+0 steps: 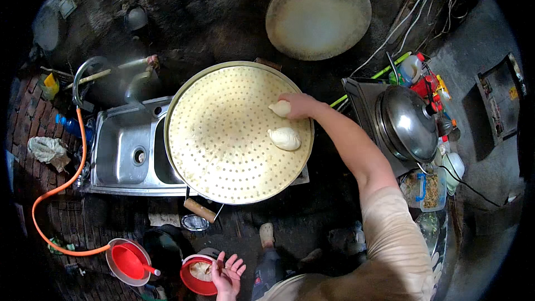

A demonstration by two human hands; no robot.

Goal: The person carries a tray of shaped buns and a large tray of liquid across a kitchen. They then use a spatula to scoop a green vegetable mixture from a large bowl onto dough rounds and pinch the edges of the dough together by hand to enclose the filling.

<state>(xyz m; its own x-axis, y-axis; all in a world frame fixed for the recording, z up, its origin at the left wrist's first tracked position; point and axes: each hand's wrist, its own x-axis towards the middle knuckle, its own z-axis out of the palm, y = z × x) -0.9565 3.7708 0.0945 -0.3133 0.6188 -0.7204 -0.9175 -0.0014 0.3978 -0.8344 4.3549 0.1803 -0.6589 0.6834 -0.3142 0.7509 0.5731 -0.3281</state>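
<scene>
My right hand (299, 105) reaches over the right part of a large round perforated metal steamer tray (225, 133), its fingers on a pleated piece of raw dough (280, 108), plump like a stuffed bun. Just below it on the tray lies a second pleated dough piece (284, 139), apart from the first. Low in the view, my left hand (228, 274) is palm up with fingers spread and nothing in it. It is beside a red bowl (198, 288) that holds pale dough or filling (201, 271); which of these cannot be told.
The steamer tray overlaps the right side of a steel double sink (121, 146). A wooden handle (199, 210) juts from the tray's near edge. An orange hose (58, 190) runs to a bucket (146, 255) at lower left. A lidded pot (407, 121) and several bottles stand on the right.
</scene>
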